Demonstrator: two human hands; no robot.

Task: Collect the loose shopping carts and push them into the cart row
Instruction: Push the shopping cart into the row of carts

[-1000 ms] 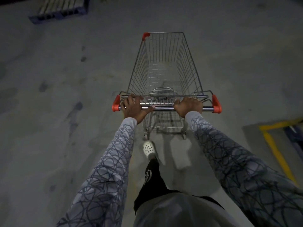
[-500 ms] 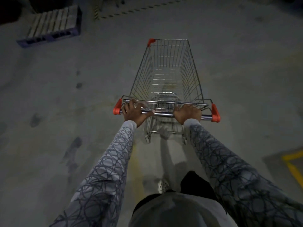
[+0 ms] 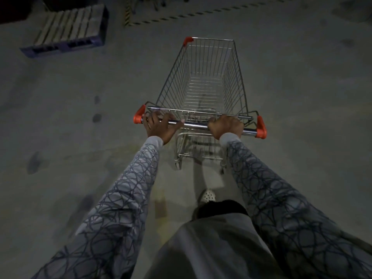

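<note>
An empty wire shopping cart [image 3: 207,77] with orange corner caps stands on the concrete floor straight ahead of me. Its chrome handle bar [image 3: 195,124] runs between two orange end caps. My left hand [image 3: 160,126] grips the bar near its left end, fingers curled over it. My right hand [image 3: 226,125] grips the bar toward its right end. Both arms are stretched forward in patterned grey sleeves. At the top edge, wheels and frames of other carts [image 3: 153,2] show dimly in the dark.
A wooden pallet on a blue base [image 3: 68,29] lies on the floor at the far left. A yellow-and-black striped line [image 3: 181,16] runs across the floor ahead. My white shoe [image 3: 208,196] is behind the cart. The floor is stained grey concrete.
The cart and I have rolled forward: the pallet and striped line have come nearer and lower in view, and the yellow floor marking at right has passed out of view. Both hands keep their grip.
</note>
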